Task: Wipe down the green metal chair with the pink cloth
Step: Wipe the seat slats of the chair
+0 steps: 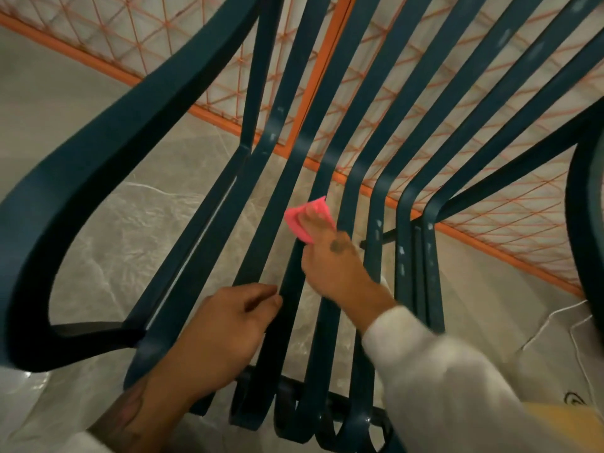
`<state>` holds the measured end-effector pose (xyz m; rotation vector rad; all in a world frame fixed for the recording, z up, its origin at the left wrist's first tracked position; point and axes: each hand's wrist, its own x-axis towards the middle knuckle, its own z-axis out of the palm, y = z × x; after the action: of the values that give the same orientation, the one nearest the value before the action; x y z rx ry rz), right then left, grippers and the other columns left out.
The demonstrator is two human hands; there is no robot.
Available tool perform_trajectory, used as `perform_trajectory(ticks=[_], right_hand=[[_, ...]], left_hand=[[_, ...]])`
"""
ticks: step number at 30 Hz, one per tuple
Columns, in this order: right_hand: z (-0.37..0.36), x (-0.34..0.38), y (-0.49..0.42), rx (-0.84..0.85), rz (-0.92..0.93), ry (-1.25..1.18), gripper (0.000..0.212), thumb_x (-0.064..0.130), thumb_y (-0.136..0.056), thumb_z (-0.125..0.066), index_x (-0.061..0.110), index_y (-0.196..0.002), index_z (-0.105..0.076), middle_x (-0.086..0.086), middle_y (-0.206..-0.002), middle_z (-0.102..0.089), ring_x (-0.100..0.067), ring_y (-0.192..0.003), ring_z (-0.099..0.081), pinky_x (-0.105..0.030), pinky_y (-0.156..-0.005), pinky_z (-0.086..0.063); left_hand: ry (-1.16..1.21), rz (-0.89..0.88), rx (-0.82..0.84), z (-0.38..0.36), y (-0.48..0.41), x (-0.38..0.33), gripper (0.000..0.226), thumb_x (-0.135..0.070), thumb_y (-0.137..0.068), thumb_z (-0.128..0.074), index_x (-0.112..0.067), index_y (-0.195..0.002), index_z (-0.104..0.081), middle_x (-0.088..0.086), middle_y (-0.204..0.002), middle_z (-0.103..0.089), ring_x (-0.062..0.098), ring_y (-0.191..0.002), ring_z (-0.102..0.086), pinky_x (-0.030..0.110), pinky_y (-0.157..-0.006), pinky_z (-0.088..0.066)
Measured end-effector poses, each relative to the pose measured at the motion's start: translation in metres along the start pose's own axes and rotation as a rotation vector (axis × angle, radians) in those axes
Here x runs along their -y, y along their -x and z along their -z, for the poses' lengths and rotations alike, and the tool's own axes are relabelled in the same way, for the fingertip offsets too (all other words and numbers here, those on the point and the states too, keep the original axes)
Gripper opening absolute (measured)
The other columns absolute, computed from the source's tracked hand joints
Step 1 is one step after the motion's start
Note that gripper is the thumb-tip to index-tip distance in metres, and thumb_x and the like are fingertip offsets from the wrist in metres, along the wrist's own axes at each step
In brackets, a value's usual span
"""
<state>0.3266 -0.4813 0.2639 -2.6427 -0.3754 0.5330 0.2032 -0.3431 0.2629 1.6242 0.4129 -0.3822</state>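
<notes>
Two hands worked the seat of the green chair (209, 256). Pressed the pink cloth (305, 220) onto a seat slat (290, 273) with the right hand (336, 266), fingers laid fairly straight over the fabric and not clenched round it, though blurred. Left one folded corner of the cloth poking out beyond the fingertips, toward the bend where seat turns up into backrest. Closed the left hand (222, 331) on the same slat, nearer than the cloth, thumb and fingers curled at its edge.

Ran long and narrow, that slat, straight away from the wrists, then swept upward past the cloth; likewise its neighbours, all roughly parallel and fanning wider toward the top. Showed narrow open gaps on both sides of the held slat, with pale floor (65, 76) through them. Curled under just below the left wrist, at the slats' front ends. Bounded the seat well out beyond the left hand with a broad curved armrest (108, 132), plenty of open space inside its loop. Stood close behind the backrest, past the cloth, an orange mesh fence (209, 44). Trailed a white cord (555, 317) on the floor out beyond the white sleeve (441, 371).
</notes>
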Motion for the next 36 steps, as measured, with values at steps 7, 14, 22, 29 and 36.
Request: perform_trajectory(ticks=[7,14,22,29,36], right_hand=[[-0.026,0.013,0.102,0.0,0.167,-0.198,0.054,0.006,-0.094,-0.037,0.022,-0.145,-0.048,0.009,-0.155,-0.039,0.0,-0.144,-0.026,-0.01,-0.116,-0.016],[0.012,-0.007,-0.033,-0.003,-0.121,0.043,0.059,0.01,-0.098,-0.046,0.029,-0.152,-0.032,-0.015,-0.139,-0.049,-0.032,-0.114,-0.057,-0.044,-0.1,-0.05],[0.035,-0.011,-0.093,-0.045,-0.131,0.15,0.064,0.003,-0.097,-0.045,0.023,-0.155,-0.025,-0.01,-0.154,-0.037,-0.035,-0.136,-0.04,-0.042,-0.111,-0.035],[0.005,-0.006,0.002,-0.018,-0.078,0.088,0.057,0.002,-0.098,-0.047,0.015,-0.151,-0.034,-0.009,-0.149,-0.044,-0.028,-0.127,-0.051,-0.043,-0.111,-0.041],[0.038,-0.017,0.074,0.124,-0.232,-0.624,0.028,0.02,-0.101,-0.052,0.035,-0.109,-0.074,-0.005,-0.085,-0.072,-0.023,-0.068,-0.067,-0.033,-0.068,-0.055]], left_hand=[[0.269,0.101,-0.072,-0.002,-0.003,-0.002,0.042,-0.024,-0.101,-0.045,-0.027,-0.143,-0.044,0.003,-0.119,-0.067,0.011,-0.099,-0.068,0.025,-0.083,-0.052],[0.301,0.138,-0.029,0.001,-0.006,-0.005,0.041,-0.031,-0.101,-0.043,-0.026,-0.142,-0.046,0.003,-0.109,-0.07,0.013,-0.098,-0.069,0.022,-0.079,-0.054],[0.321,0.196,0.015,0.006,-0.007,-0.009,0.032,-0.03,-0.1,-0.045,-0.026,-0.13,-0.053,0.003,-0.108,-0.07,0.013,-0.097,-0.068,0.022,-0.075,-0.055],[0.085,-0.006,-0.015,-0.002,0.003,-0.012,0.02,-0.032,-0.097,-0.051,-0.041,-0.11,-0.064,-0.026,-0.106,-0.063,-0.008,-0.098,-0.06,0.008,-0.084,-0.044],[-0.075,-0.049,-0.015,-0.023,0.013,-0.026,0.024,-0.038,-0.098,-0.048,-0.041,-0.11,-0.068,-0.011,-0.108,-0.071,0.007,-0.097,-0.065,0.034,-0.099,-0.049]])
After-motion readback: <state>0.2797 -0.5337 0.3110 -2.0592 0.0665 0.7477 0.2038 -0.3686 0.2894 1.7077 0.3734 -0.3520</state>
